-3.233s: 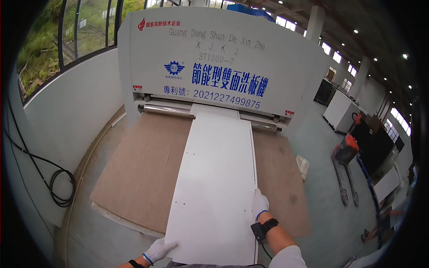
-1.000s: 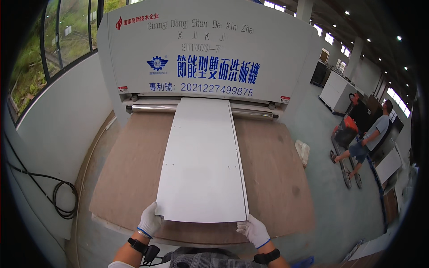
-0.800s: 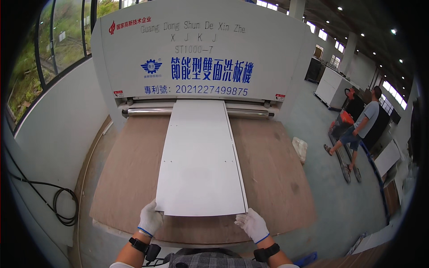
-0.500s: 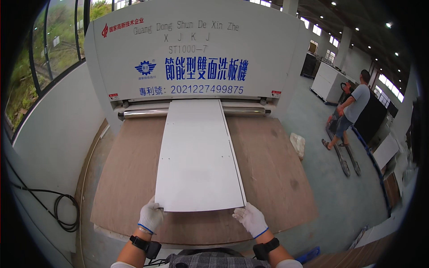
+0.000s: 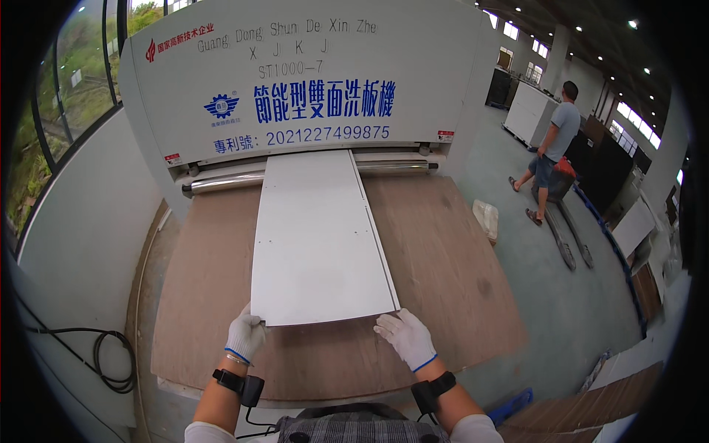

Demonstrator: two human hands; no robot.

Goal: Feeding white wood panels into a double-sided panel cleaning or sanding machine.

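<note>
A long white panel (image 5: 317, 244) runs down the centre of the frame, above a brown board (image 5: 450, 273), its far end at the pale machine (image 5: 310, 66) in the upper centre. Lower left of centre, the gloved left hand (image 5: 245, 336) touches its near left corner; whether it grips, I cannot tell. The gloved right hand (image 5: 408, 340), open with fingers extended, is at the near right corner.
</note>
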